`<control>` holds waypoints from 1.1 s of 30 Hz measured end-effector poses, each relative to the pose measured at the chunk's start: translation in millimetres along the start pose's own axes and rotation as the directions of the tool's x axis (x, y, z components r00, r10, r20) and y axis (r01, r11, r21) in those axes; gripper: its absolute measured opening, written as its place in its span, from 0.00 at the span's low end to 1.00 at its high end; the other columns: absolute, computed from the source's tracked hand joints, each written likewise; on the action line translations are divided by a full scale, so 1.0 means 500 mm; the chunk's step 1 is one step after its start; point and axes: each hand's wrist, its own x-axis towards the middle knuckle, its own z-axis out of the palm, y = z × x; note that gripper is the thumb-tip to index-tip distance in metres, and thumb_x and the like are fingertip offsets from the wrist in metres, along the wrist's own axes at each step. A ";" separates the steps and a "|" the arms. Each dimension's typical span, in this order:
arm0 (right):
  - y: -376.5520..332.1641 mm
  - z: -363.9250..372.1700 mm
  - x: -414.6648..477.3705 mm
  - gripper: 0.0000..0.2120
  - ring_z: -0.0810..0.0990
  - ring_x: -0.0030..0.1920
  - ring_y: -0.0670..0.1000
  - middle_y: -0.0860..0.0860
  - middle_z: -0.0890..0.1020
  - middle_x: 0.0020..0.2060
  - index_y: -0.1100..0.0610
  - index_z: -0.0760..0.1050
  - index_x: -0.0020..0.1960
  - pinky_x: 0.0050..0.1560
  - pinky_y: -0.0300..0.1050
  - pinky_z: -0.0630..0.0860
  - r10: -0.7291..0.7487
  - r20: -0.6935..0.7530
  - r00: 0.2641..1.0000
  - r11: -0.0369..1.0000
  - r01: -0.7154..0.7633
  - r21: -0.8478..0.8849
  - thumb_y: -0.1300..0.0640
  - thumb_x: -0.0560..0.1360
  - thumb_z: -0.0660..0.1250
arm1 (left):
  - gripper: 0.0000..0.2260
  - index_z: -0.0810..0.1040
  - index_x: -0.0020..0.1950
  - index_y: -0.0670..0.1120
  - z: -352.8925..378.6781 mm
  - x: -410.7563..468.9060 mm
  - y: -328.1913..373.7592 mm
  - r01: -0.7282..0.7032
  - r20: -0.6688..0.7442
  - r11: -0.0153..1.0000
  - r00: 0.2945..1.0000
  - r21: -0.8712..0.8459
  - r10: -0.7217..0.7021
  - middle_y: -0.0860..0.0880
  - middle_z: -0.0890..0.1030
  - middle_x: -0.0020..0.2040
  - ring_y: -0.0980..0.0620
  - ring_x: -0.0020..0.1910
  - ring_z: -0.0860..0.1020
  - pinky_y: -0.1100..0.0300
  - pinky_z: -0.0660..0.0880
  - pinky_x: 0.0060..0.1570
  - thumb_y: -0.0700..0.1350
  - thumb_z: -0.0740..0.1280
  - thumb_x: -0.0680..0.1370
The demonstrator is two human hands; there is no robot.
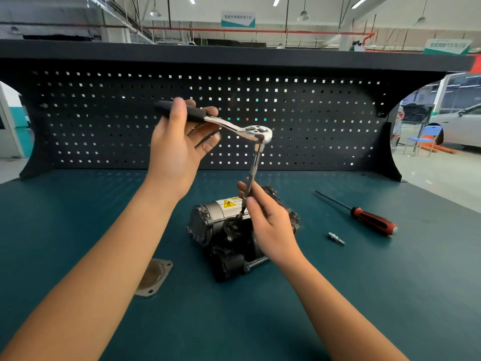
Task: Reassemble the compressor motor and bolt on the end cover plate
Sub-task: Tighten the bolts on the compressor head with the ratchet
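Seemingly bolting compressor motor (223,225): gripping ratchet (234,127) loosely in left hand (177,144), pinching extension bar (254,168) with right hand (270,227). Next: steady bar, swing handle; later fit end cover plate (153,277).

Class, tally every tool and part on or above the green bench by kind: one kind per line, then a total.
ratchet wrench: 1
extension bar: 1
screwdriver: 1
loose bit: 1
compressor: 1
cover plate: 1
Total: 6
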 end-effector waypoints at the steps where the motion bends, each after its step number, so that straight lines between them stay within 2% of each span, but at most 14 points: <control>1: 0.001 0.004 0.002 0.19 0.78 0.55 0.42 0.42 0.81 0.53 0.42 0.69 0.64 0.54 0.36 0.73 0.006 0.016 1.000 1.000 -0.006 0.007 0.62 0.80 0.57 | 0.12 0.70 0.48 0.47 0.000 0.010 -0.002 0.047 -0.026 0.998 0.999 -0.040 -0.048 0.54 0.83 0.39 0.56 0.42 0.81 0.59 0.77 0.44 0.52 0.52 0.83; 4: 0.004 0.010 0.008 0.18 0.80 0.52 0.40 0.33 0.78 0.50 0.41 0.71 0.59 0.51 0.28 0.72 0.016 -0.001 1.000 0.999 -0.016 0.028 0.63 0.80 0.58 | 0.15 0.72 0.45 0.48 0.008 0.034 -0.010 0.165 -0.072 0.971 0.981 -0.172 -0.179 0.54 0.82 0.34 0.56 0.38 0.81 0.59 0.77 0.40 0.55 0.52 0.82; 6: 0.004 0.006 0.011 0.18 0.81 0.48 0.41 0.33 0.80 0.43 0.38 0.73 0.52 0.50 0.32 0.74 0.015 -0.023 1.000 0.999 -0.015 0.029 0.64 0.78 0.61 | 0.16 0.72 0.45 0.47 0.017 0.041 -0.008 0.219 -0.057 0.951 0.970 -0.219 -0.236 0.53 0.81 0.33 0.56 0.36 0.81 0.59 0.77 0.38 0.55 0.52 0.82; 9: 0.008 -0.002 0.010 0.13 0.81 0.44 0.41 0.34 0.82 0.38 0.44 0.79 0.49 0.50 0.40 0.77 -0.025 -0.072 0.997 0.999 0.023 -0.023 0.63 0.76 0.66 | 0.15 0.72 0.46 0.47 0.029 0.035 0.004 0.225 0.012 0.960 0.974 -0.165 -0.226 0.54 0.81 0.34 0.56 0.38 0.82 0.59 0.78 0.38 0.54 0.52 0.82; 12: 0.012 -0.003 0.005 0.08 0.80 0.41 0.55 0.48 0.82 0.42 0.50 0.80 0.42 0.46 0.47 0.76 -0.059 -0.158 0.986 0.998 0.057 -0.021 0.62 0.74 0.69 | 0.12 0.71 0.48 0.47 0.033 0.000 0.017 0.104 0.095 0.992 0.991 -0.065 -0.098 0.53 0.83 0.39 0.55 0.44 0.82 0.57 0.79 0.44 0.51 0.53 0.83; 14: 0.012 -0.001 0.006 0.08 0.78 0.39 0.58 0.52 0.81 0.42 0.48 0.77 0.43 0.43 0.44 0.76 -0.033 -0.215 0.976 0.999 0.034 0.004 0.61 0.73 0.70 | 0.07 0.70 0.49 0.47 0.033 -0.036 0.026 -0.013 0.179 1.000 0.984 0.022 0.009 0.52 0.84 0.43 0.53 0.49 0.81 0.56 0.78 0.48 0.50 0.59 0.80; 16: 0.009 0.001 0.007 0.08 0.77 0.34 0.54 0.52 0.81 0.38 0.48 0.76 0.43 0.42 0.42 0.73 0.008 -0.248 0.969 1.000 -0.005 0.014 0.61 0.72 0.71 | 0.13 0.70 0.49 0.46 0.033 -0.067 0.031 -0.147 0.274 0.982 0.955 0.122 0.109 0.50 0.84 0.46 0.50 0.53 0.80 0.55 0.77 0.50 0.52 0.69 0.74; 19: 0.005 -0.003 0.010 0.12 0.78 0.34 0.40 0.39 0.82 0.31 0.46 0.78 0.33 0.41 0.33 0.74 0.047 -0.239 0.970 0.999 -0.049 -0.003 0.60 0.71 0.72 | 0.19 0.71 0.50 0.45 0.034 -0.087 0.030 -0.249 0.362 0.948 0.917 0.198 0.165 0.50 0.84 0.46 0.49 0.55 0.80 0.54 0.76 0.52 0.56 0.71 0.69; 21: 0.001 -0.008 0.008 0.11 0.78 0.36 0.36 0.35 0.80 0.30 0.44 0.78 0.38 0.41 0.29 0.72 0.043 -0.190 0.981 0.998 -0.051 -0.036 0.59 0.72 0.71 | 0.13 0.71 0.50 0.46 0.037 -0.081 0.025 -0.187 0.286 0.971 0.948 0.149 0.139 0.51 0.84 0.44 0.53 0.51 0.81 0.58 0.77 0.50 0.53 0.67 0.75; 24: -0.009 -0.013 0.000 0.10 0.80 0.48 0.42 0.37 0.81 0.44 0.45 0.77 0.50 0.54 0.39 0.75 0.042 -0.051 0.998 0.997 -0.045 -0.056 0.60 0.76 0.67 | 0.11 0.72 0.50 0.47 0.038 -0.049 0.017 -0.050 0.125 0.995 0.991 0.081 0.040 0.52 0.84 0.40 0.55 0.45 0.82 0.60 0.77 0.46 0.50 0.53 0.82; 27: -0.017 -0.015 -0.006 0.20 0.78 0.50 0.58 0.55 0.83 0.49 0.34 0.71 0.50 0.53 0.52 0.74 0.030 0.089 0.996 0.999 -0.029 -0.012 0.61 0.79 0.60 | 0.14 0.73 0.48 0.48 0.038 -0.018 0.012 0.066 0.014 0.998 0.998 0.004 -0.066 0.54 0.83 0.37 0.57 0.40 0.81 0.60 0.77 0.43 0.52 0.52 0.82; 29: -0.013 -0.015 -0.002 0.21 0.76 0.49 0.63 0.64 0.80 0.48 0.34 0.71 0.53 0.52 0.56 0.71 -0.005 0.078 0.997 0.999 0.008 -0.048 0.62 0.79 0.59 | 0.14 0.73 0.47 0.47 0.037 0.000 0.011 0.132 -0.022 0.991 0.991 -0.029 -0.132 0.54 0.83 0.36 0.57 0.38 0.81 0.60 0.77 0.41 0.53 0.53 0.82; 31: -0.002 -0.014 0.000 0.15 0.80 0.47 0.56 0.56 0.84 0.46 0.46 0.76 0.58 0.50 0.47 0.75 -0.069 0.007 0.998 0.992 0.070 -0.106 0.63 0.79 0.61 | 0.14 0.73 0.48 0.47 0.037 0.010 0.014 0.176 -0.023 0.983 0.984 -0.050 -0.178 0.54 0.83 0.36 0.57 0.36 0.81 0.61 0.77 0.39 0.53 0.53 0.82; 33: 0.007 -0.015 0.000 0.10 0.80 0.44 0.43 0.42 0.84 0.41 0.58 0.79 0.56 0.45 0.31 0.74 -0.111 -0.056 0.992 0.984 0.101 -0.149 0.64 0.77 0.63 | 0.13 0.73 0.50 0.48 0.039 0.009 0.016 0.180 -0.002 0.983 0.984 -0.047 -0.180 0.54 0.83 0.36 0.57 0.37 0.81 0.60 0.77 0.40 0.53 0.52 0.82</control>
